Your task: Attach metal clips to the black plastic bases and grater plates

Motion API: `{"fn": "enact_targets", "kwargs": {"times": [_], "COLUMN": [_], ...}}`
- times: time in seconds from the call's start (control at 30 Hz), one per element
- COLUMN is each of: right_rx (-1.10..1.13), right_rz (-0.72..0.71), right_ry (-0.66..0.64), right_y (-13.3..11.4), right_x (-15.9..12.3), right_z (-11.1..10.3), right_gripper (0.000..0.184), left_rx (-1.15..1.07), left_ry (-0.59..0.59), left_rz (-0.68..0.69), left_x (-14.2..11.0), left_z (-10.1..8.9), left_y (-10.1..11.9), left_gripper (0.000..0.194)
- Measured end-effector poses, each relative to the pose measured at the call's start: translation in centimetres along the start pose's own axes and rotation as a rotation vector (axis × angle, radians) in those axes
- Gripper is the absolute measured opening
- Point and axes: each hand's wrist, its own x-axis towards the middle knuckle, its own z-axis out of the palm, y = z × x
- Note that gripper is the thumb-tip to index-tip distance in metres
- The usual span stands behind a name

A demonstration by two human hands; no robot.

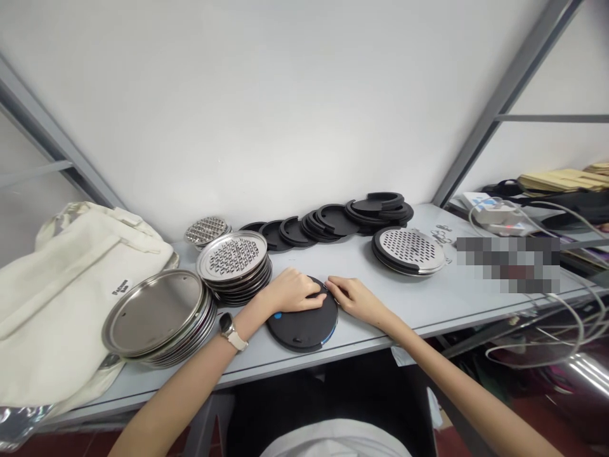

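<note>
A round black disc (299, 327) lies flat near the table's front edge, with a blue spot at its left and a thin blue strip along its lower right rim. My left hand (295, 291), a watch on its wrist, rests across the disc's upper part with curled fingers, steadying it. At the upper right rim, the fingertips of my right hand (354, 299) are pinched together beside my left fingers. Whatever small thing they may hold is too hidden to name. Left of the disc stands a stack of round metal grater plates (238, 257).
A stack of smooth metal plates (155, 314) and a cream bag (76, 285) occupy the left. Black rings and discs (333, 219) line the wall. A perforated metal plate in a black holder (412, 251) and small metal rings (440, 235) lie right, near white cables (578, 317).
</note>
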Motion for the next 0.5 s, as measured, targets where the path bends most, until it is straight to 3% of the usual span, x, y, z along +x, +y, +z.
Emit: {"fn": "enact_targets", "kwargs": {"times": [0.5], "right_rx": [0.195], "right_rz": [0.072], "right_ry": [-0.045], "right_y": [-0.02], "right_x": [-0.28], "right_z": [-0.36], "right_gripper": [0.039], "left_rx": [-0.002], "left_ry": [-0.003], "left_rz": [-0.035], "left_x": [0.2], "left_z": [0.17], "left_y": [0.0], "left_gripper": [0.033]}}
